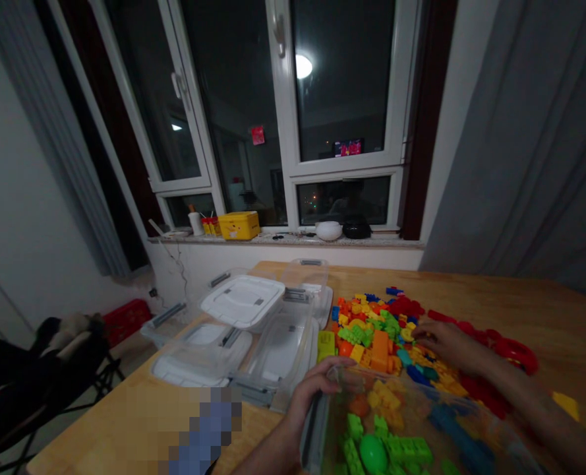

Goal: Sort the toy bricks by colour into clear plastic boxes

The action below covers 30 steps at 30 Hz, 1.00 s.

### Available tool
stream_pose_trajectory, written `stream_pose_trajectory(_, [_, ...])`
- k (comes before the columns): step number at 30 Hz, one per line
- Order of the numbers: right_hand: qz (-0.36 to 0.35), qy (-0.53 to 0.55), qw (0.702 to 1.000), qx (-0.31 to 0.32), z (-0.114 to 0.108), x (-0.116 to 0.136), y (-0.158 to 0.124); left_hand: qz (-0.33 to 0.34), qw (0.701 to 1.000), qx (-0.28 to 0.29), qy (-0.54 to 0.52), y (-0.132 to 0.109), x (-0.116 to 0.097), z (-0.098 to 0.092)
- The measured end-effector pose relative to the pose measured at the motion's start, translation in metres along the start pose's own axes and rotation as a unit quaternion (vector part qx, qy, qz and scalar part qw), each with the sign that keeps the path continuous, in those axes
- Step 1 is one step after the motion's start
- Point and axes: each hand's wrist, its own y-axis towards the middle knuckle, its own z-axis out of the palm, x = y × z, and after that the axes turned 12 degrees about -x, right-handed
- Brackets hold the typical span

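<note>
My left hand [312, 394] grips the near left rim of a clear plastic bin [424, 404] that holds several coloured toy blocks. My right hand [445, 342] rests on a heap of coloured building blocks [374, 326] on the wooden table [515, 300], fingers curled down into the blocks. What those fingers hold, if anything, is hidden. A yellow-green block [325, 344] lies at the heap's left edge.
Several empty clear bins with white lids [243, 300] stand left of the heap. Red curved pieces [513, 349] lie to the right. A windowsill holds a yellow box [239, 225] and bowls. A dark chair [40, 369] stands at the left.
</note>
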Motion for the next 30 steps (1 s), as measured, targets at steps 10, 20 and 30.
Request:
stream_pose_trajectory(10, [0.033, -0.008, 0.998, 0.046, -0.004, -0.003, -0.005, -0.003, 1.000, 0.011, 0.000, 0.000, 0.000, -0.002])
stream_pose_trajectory(20, [0.064, -0.051, 0.994, 0.069, 0.011, -0.004, -0.003, 0.018, 1.000, 0.008, -0.007, 0.001, 0.005, -0.007])
stream_pose_trajectory(30, [0.045, -0.051, 0.995, 0.066, 0.000, -0.012, 0.001, -0.007, 1.000, 0.000, -0.002, -0.001, 0.001, 0.001])
